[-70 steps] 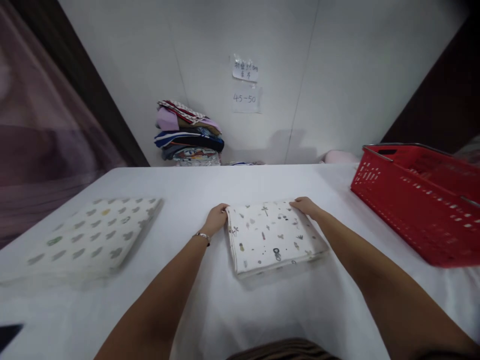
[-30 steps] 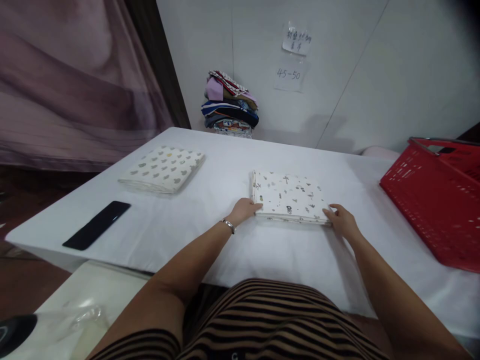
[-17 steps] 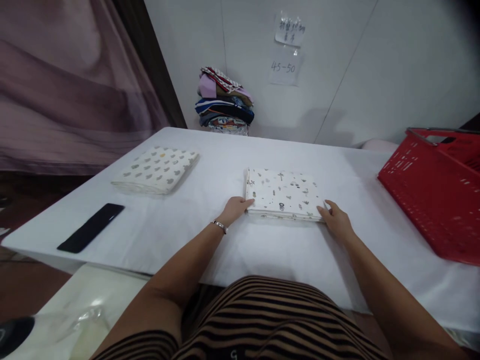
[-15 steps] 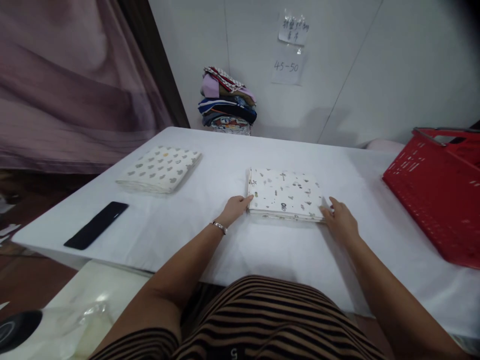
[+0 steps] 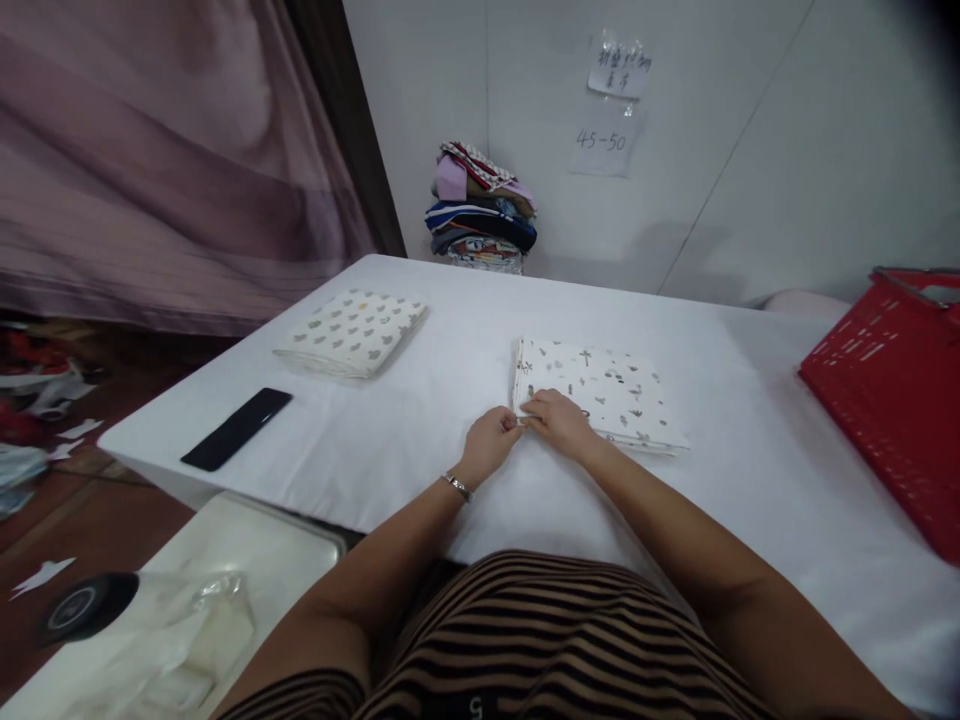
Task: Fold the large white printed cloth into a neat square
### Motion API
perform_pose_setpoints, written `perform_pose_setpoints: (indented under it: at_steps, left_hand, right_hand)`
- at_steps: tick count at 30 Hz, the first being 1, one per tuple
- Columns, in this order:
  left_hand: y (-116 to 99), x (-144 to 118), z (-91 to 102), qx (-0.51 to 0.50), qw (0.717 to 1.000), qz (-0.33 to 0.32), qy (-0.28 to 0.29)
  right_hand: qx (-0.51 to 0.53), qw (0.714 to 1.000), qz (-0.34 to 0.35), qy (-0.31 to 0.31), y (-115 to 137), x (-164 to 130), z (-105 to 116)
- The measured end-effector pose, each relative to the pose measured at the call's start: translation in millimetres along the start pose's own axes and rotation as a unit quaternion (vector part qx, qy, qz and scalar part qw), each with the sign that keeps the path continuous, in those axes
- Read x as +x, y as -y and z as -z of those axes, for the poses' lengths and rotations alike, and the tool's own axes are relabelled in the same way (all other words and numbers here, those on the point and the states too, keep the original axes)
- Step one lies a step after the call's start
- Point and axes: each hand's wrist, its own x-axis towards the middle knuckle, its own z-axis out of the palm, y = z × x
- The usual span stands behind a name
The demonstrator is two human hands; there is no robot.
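A white folded cloth [image 5: 626, 395] with small printed figures lies flat in front of me. Its near left corner is pinched by my left hand [image 5: 489, 443], fingers curled in. Close beside it, my right hand [image 5: 559, 420] reaches across the near edge and grips the same corner, its fingertips almost meeting those of the left. The right hand covers part of the print there. Farther left rests a second white folded cloth [image 5: 352, 335] with grey motifs and one yellow one; neither hand touches it.
Both cloths lie on a white-covered table [image 5: 450, 320]. A black flat object [image 5: 238, 430] is near its left edge, and a red basket [image 5: 892, 390] stands on the right. Behind rises a stack of folded fabrics [image 5: 484, 215]. A pale surface [image 5: 262, 545] with plastic wrapping sits lower left.
My right hand has left the cloth's near right corner and come left to the near left corner. My left hand has stayed at that corner, fingers now more curled. The view has shifted left.
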Motion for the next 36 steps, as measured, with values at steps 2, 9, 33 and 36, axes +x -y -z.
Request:
perform_pose_setpoints:
  at_steps: [2, 9, 33, 36]
  left_hand:
    - [1.4, 2.0, -0.7, -0.007, 1.000, -0.009, 0.001]
    - [0.9, 1.8, 1.6, -0.040, 0.999, -0.012, -0.019]
    - [11.8, -2.4, 1.4, -0.083, 0.996, -0.033, 0.000]
    - [9.9, -7.7, 5.6, -0.037, 0.999, -0.010, -0.022]
  right_hand:
    - [0.044, 0.999, -0.032, -0.002, -0.4, 3.5, 0.8]
    - [0.103, 0.991, -0.042, -0.075, 2.8, -3.8, 11.1]
    - [-0.004, 0.999, 0.020, -0.028, -5.2, -12.7, -6.9]
    - [0.079, 0.996, -0.021, -0.044, -9.0, -9.1, -4.8]
